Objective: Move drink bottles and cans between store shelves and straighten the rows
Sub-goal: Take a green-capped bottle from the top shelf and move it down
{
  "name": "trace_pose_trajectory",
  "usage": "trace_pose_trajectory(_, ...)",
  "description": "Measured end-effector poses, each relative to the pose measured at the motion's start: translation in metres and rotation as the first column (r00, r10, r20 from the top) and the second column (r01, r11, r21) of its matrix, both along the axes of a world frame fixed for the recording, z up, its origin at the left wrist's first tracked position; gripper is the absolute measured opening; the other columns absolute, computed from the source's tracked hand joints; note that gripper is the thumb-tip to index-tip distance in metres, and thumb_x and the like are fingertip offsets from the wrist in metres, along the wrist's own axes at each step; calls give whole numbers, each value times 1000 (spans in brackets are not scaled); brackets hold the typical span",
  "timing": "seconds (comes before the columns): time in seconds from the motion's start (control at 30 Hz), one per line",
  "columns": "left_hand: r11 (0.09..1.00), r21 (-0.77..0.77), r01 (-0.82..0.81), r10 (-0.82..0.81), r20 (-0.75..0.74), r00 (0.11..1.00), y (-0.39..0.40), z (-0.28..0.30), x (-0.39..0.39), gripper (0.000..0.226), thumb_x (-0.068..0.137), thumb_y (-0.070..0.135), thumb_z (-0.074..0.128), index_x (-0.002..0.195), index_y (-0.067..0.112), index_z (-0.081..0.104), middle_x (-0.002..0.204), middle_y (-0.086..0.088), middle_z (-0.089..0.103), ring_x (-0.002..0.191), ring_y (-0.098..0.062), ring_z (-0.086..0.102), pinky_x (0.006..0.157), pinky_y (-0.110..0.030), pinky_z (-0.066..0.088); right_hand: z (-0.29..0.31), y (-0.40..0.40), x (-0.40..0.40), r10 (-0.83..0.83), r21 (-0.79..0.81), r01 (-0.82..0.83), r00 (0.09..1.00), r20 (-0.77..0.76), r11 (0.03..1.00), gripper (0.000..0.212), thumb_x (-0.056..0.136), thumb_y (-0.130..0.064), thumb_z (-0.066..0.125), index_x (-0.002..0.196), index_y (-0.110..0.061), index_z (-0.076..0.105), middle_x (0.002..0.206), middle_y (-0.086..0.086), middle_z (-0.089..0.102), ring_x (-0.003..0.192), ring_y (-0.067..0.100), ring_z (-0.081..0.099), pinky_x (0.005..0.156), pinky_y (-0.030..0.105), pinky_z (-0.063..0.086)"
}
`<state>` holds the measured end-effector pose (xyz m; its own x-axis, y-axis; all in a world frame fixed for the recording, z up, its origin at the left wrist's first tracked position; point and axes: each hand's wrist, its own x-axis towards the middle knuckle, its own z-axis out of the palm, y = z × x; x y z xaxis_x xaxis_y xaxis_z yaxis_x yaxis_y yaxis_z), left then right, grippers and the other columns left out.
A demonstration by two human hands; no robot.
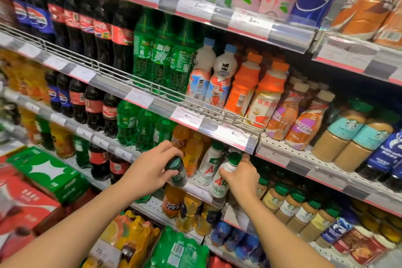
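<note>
Midway by my judgement: the left hand (150, 169) grips a dark green-capped bottle (177, 173) near the shelf edge (196, 189), the right hand (239, 177) clasps a white green-capped bottle (223, 178) in its row, with further rows still to straighten.

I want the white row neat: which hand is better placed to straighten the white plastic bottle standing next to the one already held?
Right. The right hand grips a white green-capped bottle directly beside the standing white bottle; the left hand holds a dark green-capped bottle farther left.
</note>
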<state>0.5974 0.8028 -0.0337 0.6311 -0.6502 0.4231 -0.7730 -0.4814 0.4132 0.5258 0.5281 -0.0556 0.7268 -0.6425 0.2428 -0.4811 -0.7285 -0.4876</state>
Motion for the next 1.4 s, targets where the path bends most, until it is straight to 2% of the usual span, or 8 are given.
trace_pose_trajectory(0.23,1000,10,-9,9,-18,1000,3,-3,-2,40,89,36,74,125,33,57,117,18,47,82,-2,54,72,-21,47,5,-4,13,-48,174,35,996,71,984,36,70,-38,88,93,-25,64,111,5,70,101,29,66,74,28,47)
trace_pose_trajectory(0.57,1000,13,16,-16,-6,1000,-6,-5,-4,40,89,36,74,124,32,56,115,18,47,93,-9,58,76,-28,54,2,-12,17,3,56,4,992,-124,998,52,81,-45,80,120,-16,59,119,9,65,112,32,61,79,30,45)
trace_pose_trajectory(0.7,999,23,31,-31,0,1000,-9,-4,-7,39,89,39,73,124,34,56,113,21,45,92,-5,55,76,-25,50,4,-16,23,9,154,1,998,-66,988,35,77,-40,85,97,-27,59,108,3,69,89,20,60,70,24,44)
trace_pose_trajectory(0.8,999,27,35,-35,-1,999,-10,-3,-7,39,89,40,73,123,36,56,112,22,44,92,-4,54,76,-25,50,2,-16,28,-60,302,59,998,-6,951,39,76,-35,89,106,-23,67,90,-8,63,66,0,48,51,11,33)
trace_pose_trajectory(1.0,998,50,44,-44,4,999,-17,0,-11,40,89,41,73,124,36,55,114,23,45,94,0,53,78,-20,48,4,-16,30,-66,352,71,998,-24,933,44,77,-31,91,112,-23,65,84,-13,52,70,3,49,49,14,30)
trace_pose_trajectory(1.13,997,55,55,-55,-10,998,-26,3,-15,39,88,43,72,123,38,55,113,24,44,94,-1,55,76,-19,46,6,-15,26,4,183,22,990,-141,983,53,81,-44,84,123,-23,60,115,2,65,106,24,64,76,27,53)
trace_pose_trajectory(1.33,998,63,30,-29,-12,1000,-43,11,-20,39,86,53,70,118,39,55,108,25,43,87,-1,53,75,-22,49,14,-10,-8,120,-14,-124,981,-150,992,70,94,-49,65,149,-13,44,150,9,46,131,28,54,102,37,47)
trace_pose_trajectory(1.4,996,84,19,-18,-11,1000,-52,16,-22,39,85,55,69,118,39,54,107,23,45,87,-3,53,75,-23,49,15,-6,-29,219,22,-218,972,-90,976,69,93,-47,66,152,-20,41,151,1,43,124,20,60,103,36,52)
